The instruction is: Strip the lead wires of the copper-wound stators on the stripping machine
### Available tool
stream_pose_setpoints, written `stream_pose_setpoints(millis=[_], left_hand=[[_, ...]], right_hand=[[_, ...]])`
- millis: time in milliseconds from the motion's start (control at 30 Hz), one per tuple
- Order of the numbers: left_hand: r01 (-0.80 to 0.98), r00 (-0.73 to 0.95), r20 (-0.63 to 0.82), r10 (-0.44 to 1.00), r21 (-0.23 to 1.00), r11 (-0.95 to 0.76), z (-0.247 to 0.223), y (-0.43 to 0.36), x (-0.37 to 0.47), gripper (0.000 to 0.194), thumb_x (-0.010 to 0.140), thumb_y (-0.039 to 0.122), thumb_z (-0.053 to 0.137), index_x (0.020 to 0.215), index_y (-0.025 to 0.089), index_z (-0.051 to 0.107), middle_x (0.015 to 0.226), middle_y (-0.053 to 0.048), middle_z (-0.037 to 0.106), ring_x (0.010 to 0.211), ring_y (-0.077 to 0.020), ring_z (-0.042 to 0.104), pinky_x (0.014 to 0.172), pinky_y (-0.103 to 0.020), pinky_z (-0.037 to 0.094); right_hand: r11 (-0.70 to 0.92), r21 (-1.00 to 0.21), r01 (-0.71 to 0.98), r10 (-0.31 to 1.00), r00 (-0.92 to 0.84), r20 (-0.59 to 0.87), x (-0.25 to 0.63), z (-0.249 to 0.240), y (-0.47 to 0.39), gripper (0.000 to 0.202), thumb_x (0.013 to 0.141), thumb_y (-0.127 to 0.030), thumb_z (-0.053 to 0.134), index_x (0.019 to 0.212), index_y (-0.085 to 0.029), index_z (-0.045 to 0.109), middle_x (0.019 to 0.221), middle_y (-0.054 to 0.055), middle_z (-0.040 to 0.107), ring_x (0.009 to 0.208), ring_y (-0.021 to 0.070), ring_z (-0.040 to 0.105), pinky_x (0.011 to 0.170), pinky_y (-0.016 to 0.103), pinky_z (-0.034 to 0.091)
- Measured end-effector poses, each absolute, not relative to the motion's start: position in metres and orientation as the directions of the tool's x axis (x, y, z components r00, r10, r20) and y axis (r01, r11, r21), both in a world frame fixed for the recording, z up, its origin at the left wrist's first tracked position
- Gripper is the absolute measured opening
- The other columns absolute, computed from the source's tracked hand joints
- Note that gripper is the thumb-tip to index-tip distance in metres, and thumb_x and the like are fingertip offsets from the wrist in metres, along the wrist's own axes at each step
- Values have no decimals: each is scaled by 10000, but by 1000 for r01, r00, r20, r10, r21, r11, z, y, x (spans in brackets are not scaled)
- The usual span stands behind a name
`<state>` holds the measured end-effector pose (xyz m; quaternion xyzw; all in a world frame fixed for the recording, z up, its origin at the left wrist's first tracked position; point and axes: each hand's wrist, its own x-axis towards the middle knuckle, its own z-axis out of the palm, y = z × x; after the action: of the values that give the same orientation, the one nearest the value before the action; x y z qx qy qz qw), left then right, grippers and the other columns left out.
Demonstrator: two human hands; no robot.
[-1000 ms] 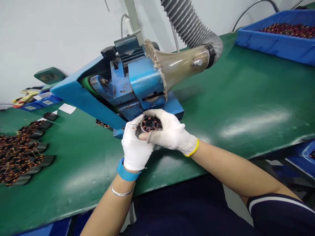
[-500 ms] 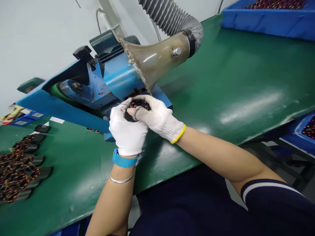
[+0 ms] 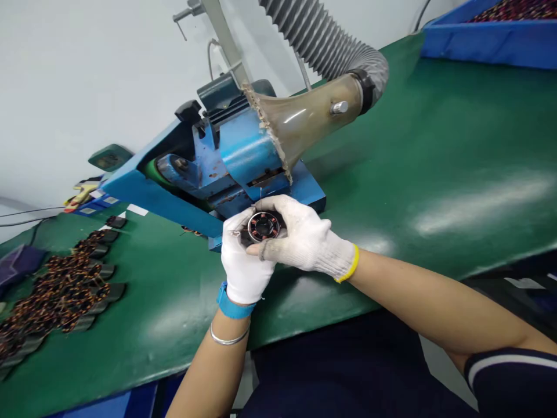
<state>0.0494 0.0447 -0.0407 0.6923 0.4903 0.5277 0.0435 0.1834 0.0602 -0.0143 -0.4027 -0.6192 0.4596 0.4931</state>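
Holding the wound core [image 3: 264, 218]: left hand [image 3: 247, 270] and right hand [image 3: 300, 235] both curled closely round it, just before the blue machine [image 3: 250, 148]. Wound end faces the camera. Left fingertips partly hidden; grip probably firm. Blue bin [image 3: 487, 44], upper right, contains small reddish parts [image 3: 517, 10]. Purple bin [image 3: 20, 264], left: contents unclear.

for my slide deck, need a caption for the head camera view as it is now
Two gloved hands hold a copper-wound part before a blue machine.
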Motion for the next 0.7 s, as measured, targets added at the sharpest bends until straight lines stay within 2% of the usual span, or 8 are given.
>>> stream_pose_setpoints(millis=[100, 233, 400, 500, 600, 700], left_hand=[[575, -66, 674, 736, 629, -524, -42, 44, 43, 551, 672, 350, 804, 1110, 184, 514, 1081, -70, 648, 997, -199, 676, 921, -385, 553], [499, -83, 620, 781, 704, -505, -41, 43, 42, 531, 687, 409, 804, 1062, 192, 498, 1047, -63, 640, 967, -194, 680, 905, -385, 555], [480, -158, 526, 836, 780, -400, -37, 41, 40, 557, 619, 396, 840, 1036, 193, 531, 1042, -59, 636, 967, -205, 668, 898, -383, 561], [456, -97, 464, 880, 807, -375, -32, 42, 38, 521, 631, 336, 816, 1058, 181, 561, 1097, -79, 649, 1042, -227, 656, 943, -391, 548], [341, 5, 305, 952, 895, -288, -26, 42, 38, 518, 645, 298, 786, 1103, 177, 573, 1139, -93, 673, 1054, -233, 668, 931, -392, 559], [230, 46, 147, 988, 961, -154, -23, 41, 37, 602, 580, 295, 833, 1109, 178, 571, 1037, -74, 714, 945, -229, 703, 857, -395, 591]], right_hand=[[465, -856, 227, 884, -178, 433, 194, -9, 58, 555, 578, -421, 843, 1020, -156, 635, 1011, 69, 654, 936, 223, 647, 862, 377, 542], [627, -709, 323, 779, -229, 584, 204, -6, 59, 517, 661, -458, 780, 1036, -129, 642, 988, 86, 655, 867, 214, 652, 773, 340, 540], [792, -516, 325, 609, -465, 642, 208, -6, 65, 468, 682, -308, 702, 1121, -161, 634, 1149, 110, 623, 1013, 251, 637, 844, 371, 547], [849, -430, 306, 524, -587, 617, 208, -6, 69, 333, 758, -204, 605, 1085, -171, 660, 1266, 128, 586, 1135, 266, 601, 895, 384, 538], [844, -448, 296, 530, -592, 607, 207, -10, 71, 237, 844, -189, 529, 1030, -181, 677, 1203, 111, 625, 1081, 238, 627, 867, 365, 540], [721, -652, 235, 676, -444, 588, 205, -14, 73, 196, 876, -189, 490, 974, -161, 657, 1023, 85, 668, 945, 190, 652, 837, 338, 544]])
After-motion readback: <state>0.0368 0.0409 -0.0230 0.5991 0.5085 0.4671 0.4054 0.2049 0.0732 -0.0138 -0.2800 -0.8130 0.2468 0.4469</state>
